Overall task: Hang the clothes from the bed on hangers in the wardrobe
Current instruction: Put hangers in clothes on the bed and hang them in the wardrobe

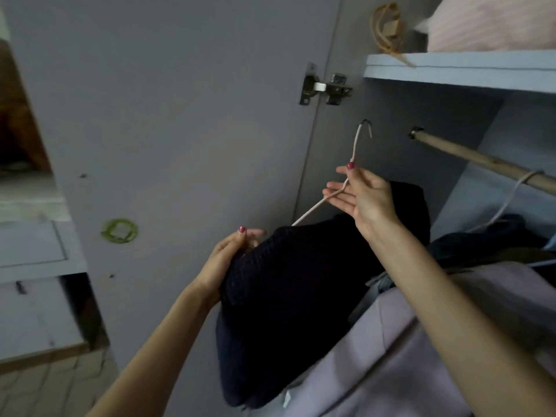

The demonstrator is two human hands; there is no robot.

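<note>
Right hand (359, 195) pinches hanger (355, 152) neck, other fingers spread | left hand (231, 257) grips dark garment (301, 296) — already on the hanger, just left of the rod (481, 162) | one hanger hung — hooking on still to do

Open wardrobe door (180, 115) on the left, wooden rail (481, 159) on the right. Right hand (361, 195) pinching the neck of a thin white hanger (356, 142), hook up, near the rail but not on it. Dark knit garment (285, 296) draped on the hanger. Left hand (228, 257) gripping its left edge. Pink pillow (496, 22) up on the shelf (466, 70).
</note>
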